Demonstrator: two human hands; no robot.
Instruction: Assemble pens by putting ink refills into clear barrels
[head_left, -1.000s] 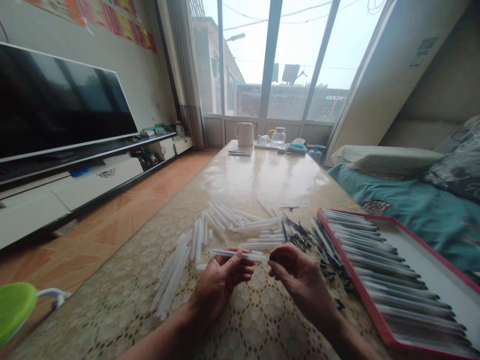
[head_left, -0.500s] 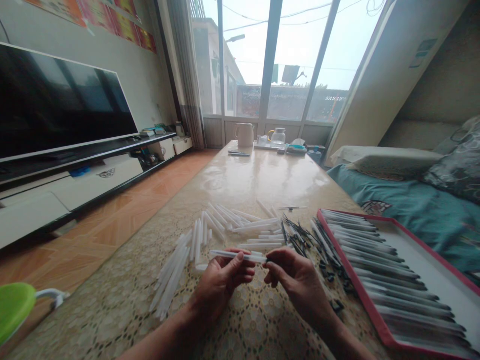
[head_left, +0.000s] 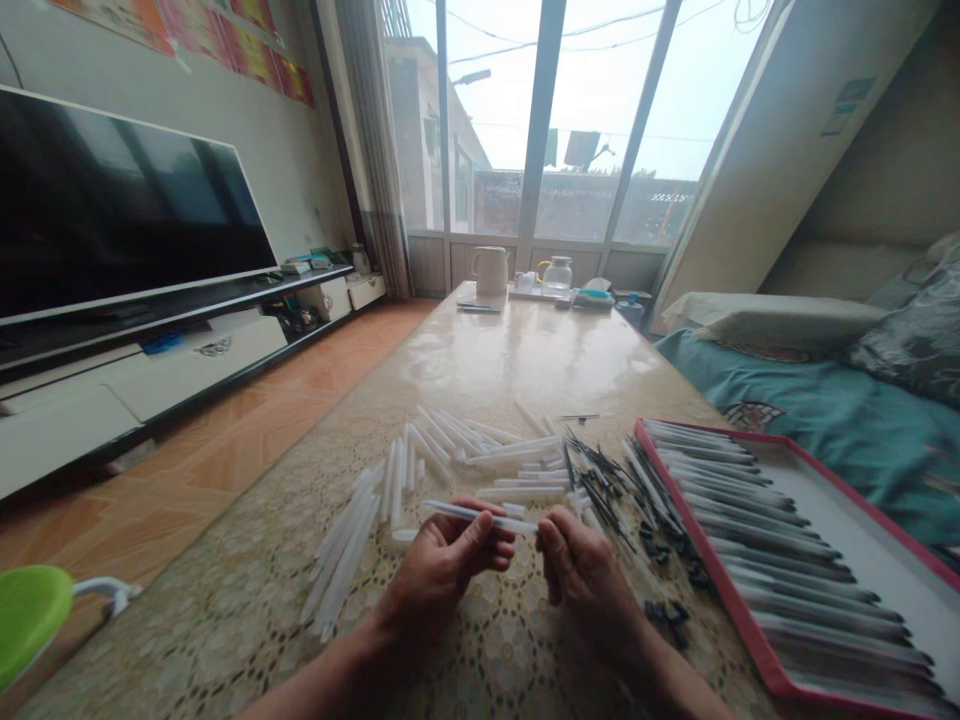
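Note:
My left hand is closed around a slim white pen barrel, thumb on top, holding it nearly level above the table. The fingers of my right hand pinch together at the barrel's right end, and whatever small part they cover is hidden. Loose white barrels lie in a scattered pile beyond my hands. A bundle of them rests to the left of my left hand. Thin black pen parts are heaped past my right hand, with small black caps lying to its right.
A red-rimmed box at the right holds a row of white pens with dark ends. On the table's far end stand a beige kettle and a glass jug. A green stool is at the lower left.
My right fingers have shifted slightly and closed more tightly over the barrel's right end. The black piece seen at those fingertips is now hidden. The barrel tilts slightly down to the right.

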